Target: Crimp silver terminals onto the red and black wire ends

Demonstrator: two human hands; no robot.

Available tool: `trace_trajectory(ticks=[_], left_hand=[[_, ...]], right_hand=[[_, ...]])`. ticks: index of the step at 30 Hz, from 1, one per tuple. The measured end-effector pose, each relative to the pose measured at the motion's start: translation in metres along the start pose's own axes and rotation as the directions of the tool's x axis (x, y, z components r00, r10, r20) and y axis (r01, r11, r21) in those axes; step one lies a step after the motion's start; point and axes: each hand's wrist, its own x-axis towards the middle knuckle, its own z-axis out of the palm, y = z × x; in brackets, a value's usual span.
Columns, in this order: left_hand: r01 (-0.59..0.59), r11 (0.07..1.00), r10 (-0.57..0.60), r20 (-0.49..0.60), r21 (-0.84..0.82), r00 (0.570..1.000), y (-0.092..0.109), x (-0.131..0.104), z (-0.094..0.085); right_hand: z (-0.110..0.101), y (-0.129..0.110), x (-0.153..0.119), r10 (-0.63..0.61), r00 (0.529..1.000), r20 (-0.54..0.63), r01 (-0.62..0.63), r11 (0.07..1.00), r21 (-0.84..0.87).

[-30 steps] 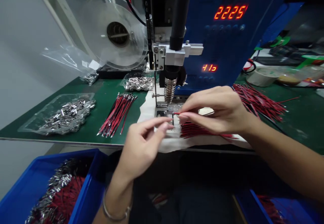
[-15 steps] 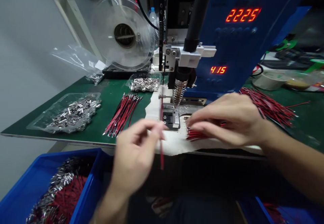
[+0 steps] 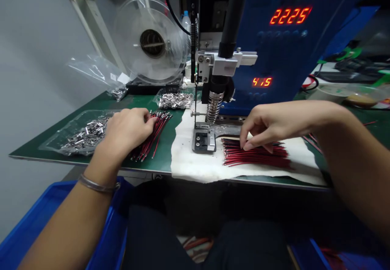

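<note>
While my half-curled left hand [image 3: 128, 129] is at skinny red-and-black wires [image 3: 156, 135], I can't tell its grip.
Right hand [image 3: 268, 124] near-pinched over straight red-and-black strands [image 3: 256, 157], ditto; front room on ragged-edged white sheet [image 3: 195, 170].

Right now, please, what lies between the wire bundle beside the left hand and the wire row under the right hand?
The head view shows, after the wire bundle, a strip of green table, then white sheet and the black fixture.

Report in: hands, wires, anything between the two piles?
Left hand at left wires, grip unclear. Right hand at right wires, grip unclear. Right wires lying on white paper. Black block between piles.
</note>
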Motion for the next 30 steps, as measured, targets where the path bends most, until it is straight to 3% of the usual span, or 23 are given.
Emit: trace_trajectory(ticks=[6, 15, 19, 23, 26, 30], left_hand=[[-0.061, 0.990, 0.046, 0.116, 0.128, 0.992, -0.004, 0.002, 0.002], [-0.137, 0.967, 0.109, 0.137, 0.214, 0.985, -0.005, 0.004, -0.004], [-0.120, 0.971, 0.096, 0.121, 0.208, 0.988, -0.004, -0.002, -0.005], [-0.091, 0.977, 0.065, 0.137, 0.192, 0.988, -0.001, -0.009, -0.007], [0.018, 0.989, -0.032, 0.094, 0.146, 0.995, -0.026, -0.009, -0.012], [0.278, 0.954, -0.275, -0.043, 0.112, 0.961, -0.102, 0.004, -0.013]], right_hand=[[0.010, 0.007, 0.005, 0.003, 0.999, -0.054, -0.002, 1.000, 0.027], [0.011, 0.009, 0.004, -0.021, 0.995, -0.101, 0.022, 1.000, 0.005], [0.012, 0.007, 0.004, -0.033, 0.980, -0.196, 0.014, 0.995, -0.097], [0.016, 0.006, 0.006, -0.111, 0.936, -0.334, 0.026, 0.968, -0.250], [0.018, 0.009, 0.007, -0.184, 0.903, -0.389, 0.061, 0.949, -0.309], [0.018, 0.014, 0.009, -0.223, 0.904, -0.365, 0.109, 0.945, -0.307]])
